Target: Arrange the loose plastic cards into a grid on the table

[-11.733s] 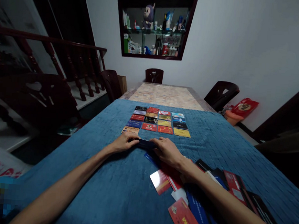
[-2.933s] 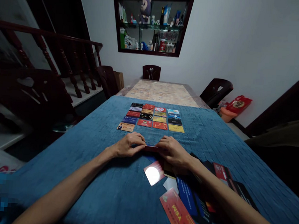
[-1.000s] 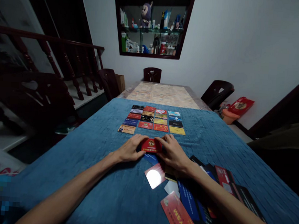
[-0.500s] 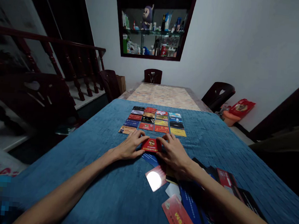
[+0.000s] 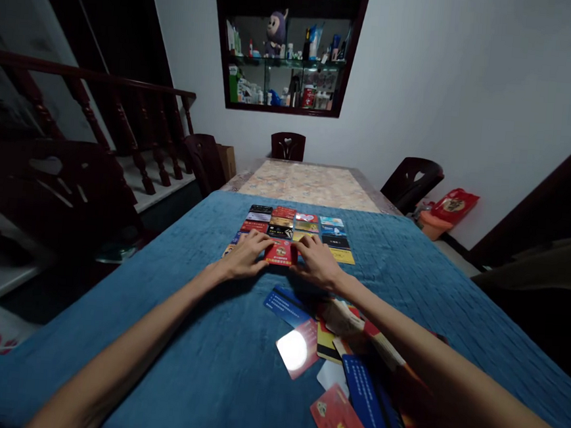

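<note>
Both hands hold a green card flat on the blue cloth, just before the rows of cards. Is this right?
Not quite: the card is red, not green, as the head view shows. The left hand and the right hand do hold it on the blue cloth, at the near edge of the rows of cards.

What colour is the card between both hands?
Red with a gold emblem; the card shows best in the head view.

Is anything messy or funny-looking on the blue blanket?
Yes. The far cards lie in a tidy grid, but the near pile is jumbled, cards overlapping at odd angles. Both hands, left hand and right hand, pinch a red card.
</note>
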Available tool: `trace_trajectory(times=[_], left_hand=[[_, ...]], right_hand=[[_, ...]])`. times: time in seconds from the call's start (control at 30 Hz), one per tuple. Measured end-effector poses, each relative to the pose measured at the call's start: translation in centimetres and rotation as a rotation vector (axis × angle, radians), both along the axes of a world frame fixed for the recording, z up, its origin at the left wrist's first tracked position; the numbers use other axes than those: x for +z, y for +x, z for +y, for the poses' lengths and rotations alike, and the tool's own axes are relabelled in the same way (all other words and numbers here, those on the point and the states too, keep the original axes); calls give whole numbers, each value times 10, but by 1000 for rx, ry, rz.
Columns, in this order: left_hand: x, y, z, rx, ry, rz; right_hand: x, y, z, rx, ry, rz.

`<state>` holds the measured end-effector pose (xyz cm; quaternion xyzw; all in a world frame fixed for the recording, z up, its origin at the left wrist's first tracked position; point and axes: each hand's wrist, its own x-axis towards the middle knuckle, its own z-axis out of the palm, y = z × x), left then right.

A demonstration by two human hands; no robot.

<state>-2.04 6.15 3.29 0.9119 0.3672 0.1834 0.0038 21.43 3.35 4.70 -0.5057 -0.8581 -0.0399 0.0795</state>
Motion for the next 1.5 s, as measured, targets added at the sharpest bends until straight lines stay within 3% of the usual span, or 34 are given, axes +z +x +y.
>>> trace_trajectory(times=[0.23,0.6,1.5], left_hand=[[-1,6,34,88,-36,56],[0,14,50,180,-145,185],[-10,12,59,157,-77,188]], right_hand=[[4,-9,29,-71,-34,-39],[-8,-13,56,-99,-101,-56],[-12,-13,67,-58,-125,-71]])
